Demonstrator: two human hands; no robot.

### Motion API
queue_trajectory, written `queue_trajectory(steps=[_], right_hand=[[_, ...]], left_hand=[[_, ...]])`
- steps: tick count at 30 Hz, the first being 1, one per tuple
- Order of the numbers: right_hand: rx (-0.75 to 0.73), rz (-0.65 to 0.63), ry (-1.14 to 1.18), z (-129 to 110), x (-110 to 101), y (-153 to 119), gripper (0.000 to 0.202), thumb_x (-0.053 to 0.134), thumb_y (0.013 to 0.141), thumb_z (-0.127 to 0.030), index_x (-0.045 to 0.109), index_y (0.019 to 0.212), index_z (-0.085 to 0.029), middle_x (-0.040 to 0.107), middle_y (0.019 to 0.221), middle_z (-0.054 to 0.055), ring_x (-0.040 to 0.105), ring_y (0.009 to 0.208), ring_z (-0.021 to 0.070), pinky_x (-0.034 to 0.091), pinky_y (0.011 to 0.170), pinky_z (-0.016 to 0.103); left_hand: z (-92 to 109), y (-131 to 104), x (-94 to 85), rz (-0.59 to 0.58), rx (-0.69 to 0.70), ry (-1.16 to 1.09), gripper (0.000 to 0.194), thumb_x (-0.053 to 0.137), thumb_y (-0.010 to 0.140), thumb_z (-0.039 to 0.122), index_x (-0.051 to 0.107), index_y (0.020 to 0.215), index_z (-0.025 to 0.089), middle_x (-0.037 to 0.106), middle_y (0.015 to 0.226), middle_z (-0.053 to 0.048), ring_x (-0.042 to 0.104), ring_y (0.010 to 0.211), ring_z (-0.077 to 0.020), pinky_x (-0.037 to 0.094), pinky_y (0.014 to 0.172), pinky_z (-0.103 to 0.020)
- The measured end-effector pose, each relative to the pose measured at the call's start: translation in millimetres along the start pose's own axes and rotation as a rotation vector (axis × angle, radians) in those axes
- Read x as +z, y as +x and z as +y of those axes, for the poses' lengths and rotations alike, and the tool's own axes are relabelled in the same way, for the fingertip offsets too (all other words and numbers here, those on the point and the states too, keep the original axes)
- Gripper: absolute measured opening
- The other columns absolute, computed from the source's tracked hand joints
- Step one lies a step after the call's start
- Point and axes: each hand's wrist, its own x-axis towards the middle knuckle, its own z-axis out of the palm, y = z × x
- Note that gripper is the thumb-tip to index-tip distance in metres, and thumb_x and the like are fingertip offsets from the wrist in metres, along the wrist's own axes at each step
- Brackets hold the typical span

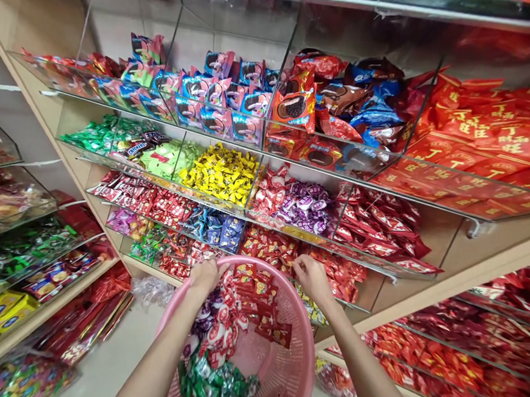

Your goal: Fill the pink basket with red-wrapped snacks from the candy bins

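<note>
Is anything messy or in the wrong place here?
Nothing looks spilled from the pink basket. A crumpled clear bag on the floor looks a bit untidy. The Snickers look slightly odd too: dark wrappers between green sweets and pale green ones, perhaps mixed in.

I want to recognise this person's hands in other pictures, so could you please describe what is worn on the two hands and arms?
The left hand and right hand wear no gloves. The left forearm and right forearm show no sleeve, watch or bracelet. I see no ring, but the fingers are too small to be sure.
</note>
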Motion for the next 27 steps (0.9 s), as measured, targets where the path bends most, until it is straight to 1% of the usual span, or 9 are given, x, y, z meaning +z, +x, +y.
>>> queue_trajectory(steps=[2, 4, 7, 9, 12, 15, 18, 23, 27], right_hand=[[0.089, 0.023, 0.152, -4, -7, -11, 0.02, 0.04, 0.076, -0.03, 0.048, 0.063, -0.018, 0.053, 0.052, 0.0, 0.047, 0.046, 0.0102, 0.033, 0.048, 0.02], [0.192, 0.011, 0.317, -6, -9, -24, 0.018, 0.042, 0.074, -0.03, 0.046, 0.062, -0.018, 0.053, 0.046, -0.001, 0.046, 0.041, 0.0102, 0.033, 0.043, 0.019], [0.306, -0.051, 0.482, -7, -2, -45, 0.015, 0.043, 0.071, -0.029, 0.043, 0.059, -0.019, 0.053, 0.041, -0.002, 0.045, 0.034, 0.01, 0.033, 0.038, 0.019], [0.359, -0.109, 0.493, -6, 7, -58, 0.015, 0.042, 0.069, -0.028, 0.041, 0.057, -0.02, 0.052, 0.038, -0.002, 0.043, 0.03, 0.0098, 0.031, 0.036, 0.019], [0.408, -0.147, 0.389, -5, 20, -72, 0.015, 0.041, 0.069, -0.026, 0.04, 0.055, -0.02, 0.05, 0.036, -0.003, 0.043, 0.028, 0.0095, 0.029, 0.035, 0.018], [0.375, -0.12, 0.221, -4, 29, -80, 0.018, 0.04, 0.07, -0.024, 0.039, 0.053, -0.019, 0.048, 0.035, -0.004, 0.045, 0.032, 0.0085, 0.026, 0.038, 0.017], [0.356, -0.124, 0.084, -4, 33, -84, 0.02, 0.038, 0.071, -0.021, 0.042, 0.052, -0.018, 0.049, 0.039, -0.002, 0.046, 0.038, 0.0081, 0.025, 0.042, 0.018], [0.402, -0.157, -0.07, -6, 36, -85, 0.023, 0.037, 0.073, -0.02, 0.049, 0.054, -0.017, 0.055, 0.049, 0.002, 0.049, 0.046, 0.009, 0.024, 0.045, 0.018], [0.406, -0.197, -0.182, -6, 40, -83, 0.026, 0.036, 0.076, -0.022, 0.053, 0.057, -0.017, 0.057, 0.056, 0.005, 0.051, 0.052, 0.0106, 0.024, 0.047, 0.02]], left_hand=[[0, 0, 0.4, 0.008, 0.002, 0.004, 0.07, 0.017, 0.072, 0.067, 0.052, 0.099, 0.013, 0.062, 0.089, -0.014, 0.058, 0.083, -0.0251, 0.042, 0.068, -0.033], [0, 0, 0.9, 0.017, 0.004, 0.011, 0.07, 0.017, 0.072, 0.067, 0.052, 0.1, 0.012, 0.062, 0.089, -0.015, 0.058, 0.083, -0.0251, 0.042, 0.068, -0.033], [0, -1, 0.9, 0.028, 0.009, 0.03, 0.07, 0.017, 0.073, 0.066, 0.052, 0.101, 0.011, 0.062, 0.088, -0.015, 0.058, 0.083, -0.0251, 0.042, 0.069, -0.033], [1, -1, 0.3, 0.024, 0.012, 0.039, 0.07, 0.017, 0.073, 0.065, 0.052, 0.1, 0.011, 0.062, 0.087, -0.015, 0.058, 0.082, -0.0252, 0.042, 0.068, -0.033], [1, -1, -0.4, 0.018, 0.015, 0.04, 0.07, 0.017, 0.074, 0.065, 0.052, 0.1, 0.01, 0.062, 0.087, -0.015, 0.058, 0.082, -0.0251, 0.042, 0.067, -0.032], [0, -1, 0.6, 0.029, 0.024, 0.037, 0.069, 0.017, 0.074, 0.064, 0.051, 0.102, 0.011, 0.062, 0.089, -0.014, 0.058, 0.084, -0.0251, 0.042, 0.068, -0.033], [-1, -1, 2.8, 0.03, 0.028, 0.034, 0.07, 0.016, 0.074, 0.065, 0.05, 0.103, 0.011, 0.062, 0.089, -0.014, 0.058, 0.084, -0.0253, 0.042, 0.068, -0.033], [-2, 1, 5.0, 0.038, 0.025, 0.027, 0.073, 0.015, 0.073, 0.066, 0.051, 0.103, 0.011, 0.062, 0.086, -0.014, 0.058, 0.082, -0.0264, 0.043, 0.065, -0.033], [-2, 1, 4.4, 0.046, 0.032, 0.015, 0.073, 0.015, 0.072, 0.067, 0.052, 0.102, 0.01, 0.062, 0.083, -0.014, 0.059, 0.078, -0.0264, 0.043, 0.062, -0.033]])
